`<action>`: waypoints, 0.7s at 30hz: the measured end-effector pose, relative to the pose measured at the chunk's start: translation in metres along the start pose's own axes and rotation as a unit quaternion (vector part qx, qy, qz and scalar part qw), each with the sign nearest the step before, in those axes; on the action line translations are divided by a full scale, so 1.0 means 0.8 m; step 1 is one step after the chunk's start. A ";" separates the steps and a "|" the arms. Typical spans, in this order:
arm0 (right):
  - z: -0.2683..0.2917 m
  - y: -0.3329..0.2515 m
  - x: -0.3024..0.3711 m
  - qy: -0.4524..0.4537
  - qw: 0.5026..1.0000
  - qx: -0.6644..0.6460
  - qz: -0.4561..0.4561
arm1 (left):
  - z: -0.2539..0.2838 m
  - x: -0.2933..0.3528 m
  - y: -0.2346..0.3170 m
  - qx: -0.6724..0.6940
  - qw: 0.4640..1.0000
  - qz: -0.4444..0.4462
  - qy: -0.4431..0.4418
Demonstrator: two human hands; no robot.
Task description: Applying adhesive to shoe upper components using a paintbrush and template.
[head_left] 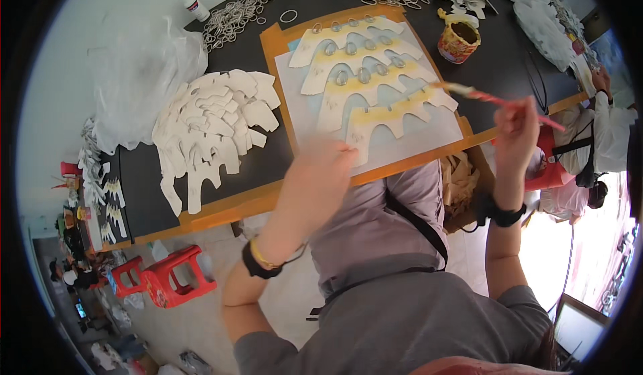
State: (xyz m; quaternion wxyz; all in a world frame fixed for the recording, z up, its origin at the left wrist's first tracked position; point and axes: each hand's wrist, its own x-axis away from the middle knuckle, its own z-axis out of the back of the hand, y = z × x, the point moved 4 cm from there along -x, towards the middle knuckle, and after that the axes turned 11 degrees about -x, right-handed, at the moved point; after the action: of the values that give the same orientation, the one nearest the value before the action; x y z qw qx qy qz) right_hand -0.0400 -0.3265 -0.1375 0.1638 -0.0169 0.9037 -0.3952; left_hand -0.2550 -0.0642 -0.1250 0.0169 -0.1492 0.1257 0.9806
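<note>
My right hand (pixel 517 130) is closed around a brush (pixel 490 98) with a red handle. Its pale bristle end meets the right part of the nearest scalloped cream piece (pixel 395 111), which has a yellow smear along its upper edge. The fingers of my left hand (pixel 320 177) are closed at that piece's lower left leg, partly hidden by the hand itself. Beyond it, several similar pieces lie in overlapping rows on a white sheet (pixel 439 128), with oval metal rings (pixel 364 75) set along their yellow-coated edges.
At left lies a heap of cream cut-outs (pixel 214 117) beside a clear plastic bag (pixel 151 83). Ring piles (pixel 234 21) and a small white bottle (pixel 195 8) sit behind. A smeared can (pixel 459 40) stands at right. Red stools (pixel 175 278) are below left; another person (pixel 593 130) sits at right.
</note>
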 end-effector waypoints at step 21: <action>-0.072 0.070 0.056 -0.111 0.974 0.184 0.072 | -0.054 -0.002 0.003 -0.005 0.995 0.046 0.090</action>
State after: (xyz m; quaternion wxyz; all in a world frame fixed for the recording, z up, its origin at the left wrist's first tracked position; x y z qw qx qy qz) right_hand -0.0944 -0.2541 -0.1537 0.2915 0.0345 0.7903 -0.5379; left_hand -0.2415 -0.0773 -0.1638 -0.0405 -0.2307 0.1284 0.9637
